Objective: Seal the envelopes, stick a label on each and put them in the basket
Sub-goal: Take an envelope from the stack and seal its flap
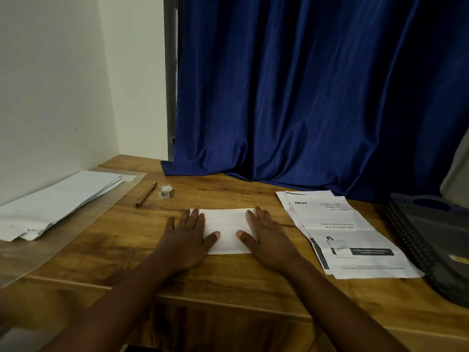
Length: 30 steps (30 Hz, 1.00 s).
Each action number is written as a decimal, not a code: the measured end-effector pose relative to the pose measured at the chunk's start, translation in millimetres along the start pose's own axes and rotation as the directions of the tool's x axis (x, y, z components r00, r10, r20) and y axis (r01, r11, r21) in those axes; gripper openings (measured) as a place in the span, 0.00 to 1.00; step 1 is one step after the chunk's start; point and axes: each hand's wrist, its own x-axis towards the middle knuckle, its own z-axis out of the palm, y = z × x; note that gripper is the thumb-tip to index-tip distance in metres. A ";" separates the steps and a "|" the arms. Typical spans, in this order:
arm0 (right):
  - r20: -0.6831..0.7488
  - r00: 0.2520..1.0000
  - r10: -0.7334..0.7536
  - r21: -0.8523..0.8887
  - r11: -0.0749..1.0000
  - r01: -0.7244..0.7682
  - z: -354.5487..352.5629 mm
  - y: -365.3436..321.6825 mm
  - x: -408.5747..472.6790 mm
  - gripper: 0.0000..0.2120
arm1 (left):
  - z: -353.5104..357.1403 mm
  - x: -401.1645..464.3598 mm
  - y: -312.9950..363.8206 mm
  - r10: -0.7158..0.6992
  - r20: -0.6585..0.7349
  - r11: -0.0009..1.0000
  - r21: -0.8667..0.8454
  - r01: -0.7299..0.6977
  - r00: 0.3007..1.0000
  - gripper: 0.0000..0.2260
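Currently: envelope flat at worktop centre, left hand and right hand spread flat on its ends; sealing wants firm, even outward pressure along the flap.

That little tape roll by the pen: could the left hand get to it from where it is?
Probably yes. The tape roll sits just beyond the left hand, with bare table between them.

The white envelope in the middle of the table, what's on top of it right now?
Both hands lie flat on the white envelope: the left hand covers its left edge, the right hand its right edge. The middle shows bare white paper. Anything beneath the palms is hidden.
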 end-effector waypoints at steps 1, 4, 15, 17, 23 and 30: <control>-0.033 0.999 -0.042 0.003 0.999 0.042 -2.5 -0.8 -4.4 0.39 | -2.7 -3.7 0.0 0.044 -0.017 0.999 -0.025 -0.045 0.999 0.38; -0.010 0.991 -0.132 0.000 0.991 0.132 -9.1 -4.6 -22.7 0.39 | -9.6 -22.8 -1.0 0.225 -0.065 0.971 -0.068 -0.229 0.972 0.41; 0.125 0.964 -0.236 0.029 0.972 0.235 -22.2 -6.3 -126.1 0.44 | -1.8 -105.8 -17.1 0.475 -0.031 0.879 -0.032 -0.475 0.880 0.41; 0.058 0.969 -0.241 0.049 0.970 0.238 -22.5 -2.6 -142.8 0.41 | 0.1 -115.6 -20.4 0.501 -0.147 0.843 -0.139 -0.519 0.853 0.31; -0.147 0.962 -0.230 0.316 0.911 0.266 -21.9 7.4 -167.3 0.27 | -2.7 -130.6 -19.9 0.418 -0.352 0.698 -0.465 -0.544 0.837 0.18; -0.294 0.948 0.126 0.720 0.681 0.133 -32.9 6.3 -141.9 0.27 | -14.9 -102.2 -10.2 0.067 -0.382 0.598 -0.724 -0.344 0.922 0.23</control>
